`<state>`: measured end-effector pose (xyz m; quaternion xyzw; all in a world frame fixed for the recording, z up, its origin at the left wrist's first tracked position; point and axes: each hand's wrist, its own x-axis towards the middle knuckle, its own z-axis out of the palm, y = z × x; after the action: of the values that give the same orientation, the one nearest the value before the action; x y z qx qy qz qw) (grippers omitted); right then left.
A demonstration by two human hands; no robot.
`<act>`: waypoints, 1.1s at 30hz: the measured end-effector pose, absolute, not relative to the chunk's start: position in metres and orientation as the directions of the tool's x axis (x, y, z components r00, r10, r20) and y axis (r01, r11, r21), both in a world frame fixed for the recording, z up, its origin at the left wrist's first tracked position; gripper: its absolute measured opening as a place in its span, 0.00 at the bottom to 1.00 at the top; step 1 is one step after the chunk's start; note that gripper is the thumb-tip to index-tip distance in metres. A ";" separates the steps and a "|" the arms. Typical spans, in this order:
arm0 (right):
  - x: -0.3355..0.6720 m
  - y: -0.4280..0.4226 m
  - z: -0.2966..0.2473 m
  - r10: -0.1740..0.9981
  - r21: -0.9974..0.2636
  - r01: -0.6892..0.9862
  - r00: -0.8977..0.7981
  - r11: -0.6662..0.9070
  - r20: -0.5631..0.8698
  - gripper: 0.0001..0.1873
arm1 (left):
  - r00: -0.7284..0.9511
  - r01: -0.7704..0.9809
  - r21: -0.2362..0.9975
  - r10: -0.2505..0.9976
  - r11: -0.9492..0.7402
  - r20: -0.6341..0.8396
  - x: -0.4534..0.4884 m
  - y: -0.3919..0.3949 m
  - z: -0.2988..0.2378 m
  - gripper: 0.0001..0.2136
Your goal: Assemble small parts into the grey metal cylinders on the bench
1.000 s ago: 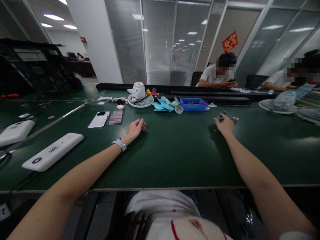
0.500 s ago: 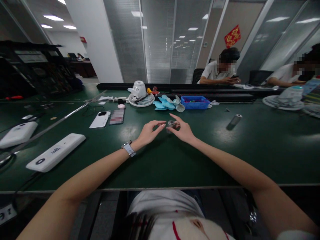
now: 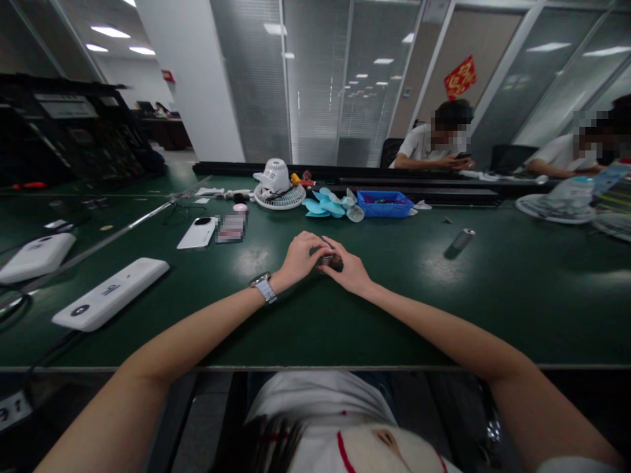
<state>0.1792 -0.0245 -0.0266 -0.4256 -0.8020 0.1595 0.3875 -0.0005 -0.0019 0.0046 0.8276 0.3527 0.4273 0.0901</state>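
My left hand (image 3: 300,257) and my right hand (image 3: 348,270) meet over the middle of the green table (image 3: 374,309). Both pinch a small dark-and-silver cylindrical part (image 3: 326,260) between their fingertips; most of it is hidden by the fingers. A watch sits on my left wrist. A second small metal cylinder (image 3: 462,238) lies alone on the table to the right.
At the back stand a white fan housing on its grille (image 3: 277,186), light-blue fan blades (image 3: 328,204) and a blue tray (image 3: 385,203). A white phone (image 3: 198,232) and two white boxes (image 3: 110,293) lie at left. Two people sit at the far side.
My right hand picked the small part up at the right and carried it to the table's middle. My left hand came to meet it and now pinches it too.
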 end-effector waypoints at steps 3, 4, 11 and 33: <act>0.179 -0.025 -0.027 0.809 -0.594 0.554 -0.331 0.583 0.486 0.40 | 0.387 0.487 0.434 0.632 -0.758 0.671 -0.001 0.000 0.004 0.07; 0.179 -0.025 -0.026 0.809 -0.598 0.549 -0.333 0.583 0.484 0.41 | 0.399 0.478 0.430 0.626 -0.766 0.670 -0.001 0.000 0.004 0.07; 0.179 -0.025 -0.027 0.819 -0.628 0.526 -0.340 0.574 0.463 0.39 | 0.484 0.424 0.480 0.640 -0.768 0.597 -0.004 -0.006 0.009 0.06; 0.179 -0.026 -0.028 0.825 -0.617 0.549 -0.343 0.564 0.449 0.42 | 0.410 0.467 0.649 0.797 -0.601 0.443 -0.047 0.012 -0.018 0.15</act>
<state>0.1789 -0.0257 -0.0282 -0.4299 -0.7991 0.1821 0.3788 -0.0475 0.0119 -0.0178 0.8108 0.3899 0.3781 0.2181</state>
